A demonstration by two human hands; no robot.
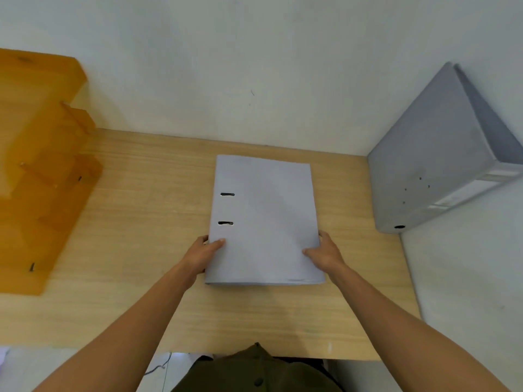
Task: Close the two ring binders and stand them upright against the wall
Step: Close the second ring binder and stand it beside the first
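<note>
A grey ring binder [266, 210] lies flat and closed in the middle of the wooden desk [147, 222], two slots showing near its left edge. My left hand [205, 254] grips its near left edge, thumb on the cover. My right hand [324, 253] grips its near right edge the same way. A second grey ring binder [435, 159] stands closed in the right corner, upright against the right wall, its spine facing me.
An orange wooden stepped shelf [42, 165] takes up the desk's left side against the back wall. White walls [254, 66] close the desk at the back and on the right. The desk's front edge is near my body.
</note>
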